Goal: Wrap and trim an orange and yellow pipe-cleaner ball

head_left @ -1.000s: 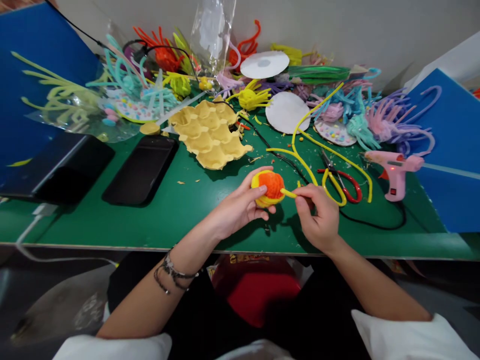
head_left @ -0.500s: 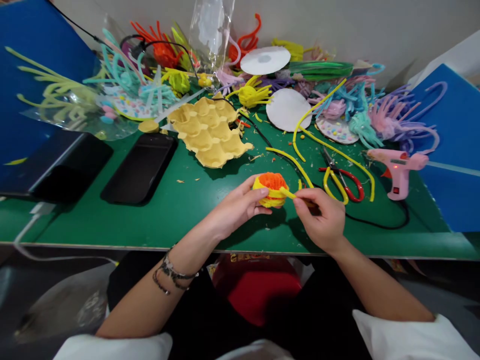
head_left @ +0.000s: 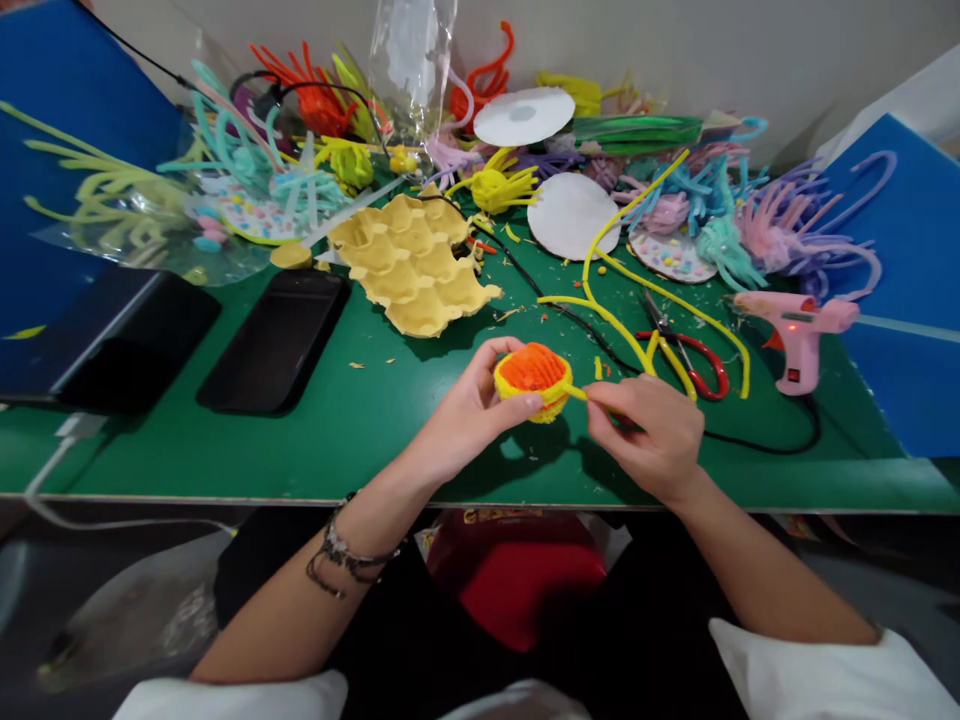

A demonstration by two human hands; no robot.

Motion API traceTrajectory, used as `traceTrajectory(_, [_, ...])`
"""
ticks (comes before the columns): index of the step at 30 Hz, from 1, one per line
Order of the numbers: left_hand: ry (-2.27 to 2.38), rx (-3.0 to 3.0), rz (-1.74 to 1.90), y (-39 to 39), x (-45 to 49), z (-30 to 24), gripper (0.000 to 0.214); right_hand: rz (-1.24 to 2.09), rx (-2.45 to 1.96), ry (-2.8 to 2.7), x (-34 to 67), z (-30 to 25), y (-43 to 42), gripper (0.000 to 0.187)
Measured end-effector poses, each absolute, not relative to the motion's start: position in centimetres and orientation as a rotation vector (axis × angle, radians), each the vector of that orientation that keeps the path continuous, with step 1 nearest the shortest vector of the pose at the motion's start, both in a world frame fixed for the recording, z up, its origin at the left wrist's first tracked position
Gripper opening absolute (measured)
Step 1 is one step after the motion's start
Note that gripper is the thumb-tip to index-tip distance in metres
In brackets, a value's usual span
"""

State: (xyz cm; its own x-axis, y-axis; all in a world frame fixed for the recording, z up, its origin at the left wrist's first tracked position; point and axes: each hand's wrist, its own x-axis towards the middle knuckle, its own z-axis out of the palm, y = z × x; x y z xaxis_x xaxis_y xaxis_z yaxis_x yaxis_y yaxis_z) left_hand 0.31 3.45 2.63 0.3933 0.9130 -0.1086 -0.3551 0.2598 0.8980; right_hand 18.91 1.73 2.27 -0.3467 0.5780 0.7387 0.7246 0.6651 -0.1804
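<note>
Small round cup wrapped in fuzzy yellow pipe cleaner with an orange fuzzy centre (head_left: 532, 378) sits just above the green counter (head_left: 360, 420) near its front edge, gripped in the left hand (head_left: 469, 420), thumb on the lower rim, fingers curled behind. Compared with a second ago the cup has been turned: then the orange centre faced the right hand side-on, now it tilts up toward the camera and the yellow band looks fuller round the rim. Right hand (head_left: 649, 430) is pinched shut on the free end of the yellow pipe cleaner strand (head_left: 577, 392), held taut against the cup's right edge; it has shifted slightly lower and closer. Judging by this, the wrap has advanced by part of a turn. The strand runs back over the counter toward the red-and-yellow handled scissors (head_left: 686, 355). Further right lies a pink glue gun (head_left: 796, 325). Behind the cup is a yellow cardboard egg tray (head_left: 416, 265); left of it a black phone (head_left: 276, 340) lies flat.
</note>
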Motion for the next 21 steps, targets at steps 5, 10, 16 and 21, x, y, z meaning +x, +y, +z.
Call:
traceTrajectory(5, [0.733, 0.998, 0.981, 3.5, 0.5, 2.6, 0.045, -0.580, -0.892, -2.160, 19.6, 2.3, 1.9, 0.006])
traceTrajectory(10, [0.754, 1.031, 1.005, 3.4, 0.5, 2.8, 0.046, -0.741, -0.909, -2.157, 20.0, 2.9, 2.0, 0.006])
traceTrajectory(16, [0.757, 1.043, 0.997, 3.3, 0.5, 2.8, 0.046, -0.772, -0.886, -2.168, 20.1, 3.5, 1.9, 0.005])
traceTrajectory(21, [0.782, 1.055, 0.987, 3.4, 0.5, 2.9, 0.046, -0.701, -0.893, -2.191, 20.3, 3.5, 2.1, 0.003])
